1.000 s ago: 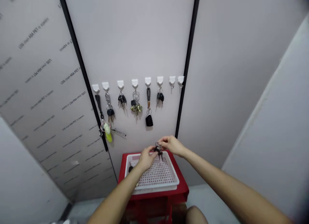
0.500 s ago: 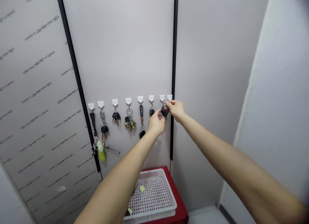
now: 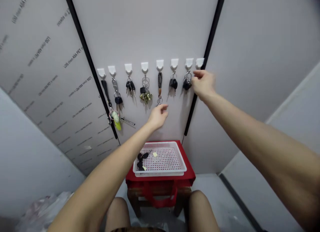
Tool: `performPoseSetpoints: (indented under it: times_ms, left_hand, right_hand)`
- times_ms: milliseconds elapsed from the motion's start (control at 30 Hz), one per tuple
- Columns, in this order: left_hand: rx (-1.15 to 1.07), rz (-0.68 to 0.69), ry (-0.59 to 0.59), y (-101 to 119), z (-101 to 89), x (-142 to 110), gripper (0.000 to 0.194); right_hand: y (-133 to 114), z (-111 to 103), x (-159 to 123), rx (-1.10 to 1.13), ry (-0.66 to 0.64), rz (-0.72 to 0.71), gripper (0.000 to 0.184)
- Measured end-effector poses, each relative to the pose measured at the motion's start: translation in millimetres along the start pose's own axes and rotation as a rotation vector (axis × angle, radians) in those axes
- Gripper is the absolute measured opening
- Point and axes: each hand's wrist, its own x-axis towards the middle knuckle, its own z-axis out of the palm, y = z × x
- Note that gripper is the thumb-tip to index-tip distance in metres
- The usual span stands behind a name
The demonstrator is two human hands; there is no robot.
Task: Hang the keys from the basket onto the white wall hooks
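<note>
A bunch of keys with black heads (image 3: pixel 187 84) hangs by its ring from the second hook from the right. Just to its right is my right hand (image 3: pixel 204 84), slightly blurred, thumb and forefinger parted with nothing held. My left hand (image 3: pixel 158 117) is lower, in front of the wall, its fingers loosely bent and apart, holding nothing. It covers the lower end of the braided-strap key holder (image 3: pixel 160 81). Another black-headed key bunch (image 3: pixel 173 84) hangs between the two hands' positions. The rightmost white hook (image 3: pixel 199 62) is just above my right fingertips.
More key bunches hang leftward, including brass keys (image 3: pixel 146 96) and a black strap (image 3: pixel 106 92) with a yellow-green tag. Below, a white perforated basket (image 3: pixel 160 173) holds dark keys (image 3: pixel 140 162) and pale paper pieces. It stands on a red cloth (image 3: pixel 187 168) over a wooden stool (image 3: pixel 135 195).
The key bunch went from both hands over the basket up to the second hook from the right, where it now hangs. My left hand has since dropped away; my right has let go.
</note>
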Motion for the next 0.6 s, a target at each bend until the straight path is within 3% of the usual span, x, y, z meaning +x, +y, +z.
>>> performPoseSetpoints:
  times_ms: [67, 100, 200, 267, 333, 400, 533, 600]
  left_hand:
    - [-0.046, -0.105, 0.019, -35, -13.1, -23, 0.028]
    - [-0.073, -0.177, 0.050, -54, -19.6, -34, 0.026]
    - [-0.127, -0.399, 0.173, -104, -35.5, -64, 0.023]
    - [-0.140, -0.486, 0.218, -125, -42.8, -79, 0.020]
    - [-0.164, -0.534, 0.226, -136, -48.2, -90, 0.019]
    - [-0.199, -0.560, 0.215, -139, -52.7, -99, 0.017]
    - [-0.230, -0.568, 0.195, -141, -59.2, -111, 0.013]
    - [-0.240, -0.558, 0.190, -143, -59.3, -114, 0.012]
  right_hand:
    - [0, 1, -38, -0.050, 0.018, -0.094, 0.026]
    - [0, 6, -63, -0.039, -0.069, -0.140, 0.026]
    - [5, 33, -151, 0.012, -0.749, -0.190, 0.021]
    - [9, 57, -205, 0.012, -1.041, -0.179, 0.022]
    - [11, 79, -244, -0.008, -1.146, -0.220, 0.025]
    - [12, 94, -264, -0.053, -1.190, -0.269, 0.027]
    - [11, 104, -269, -0.124, -1.232, -0.291, 0.022]
    - [9, 101, -262, -0.089, -1.207, -0.220, 0.019]
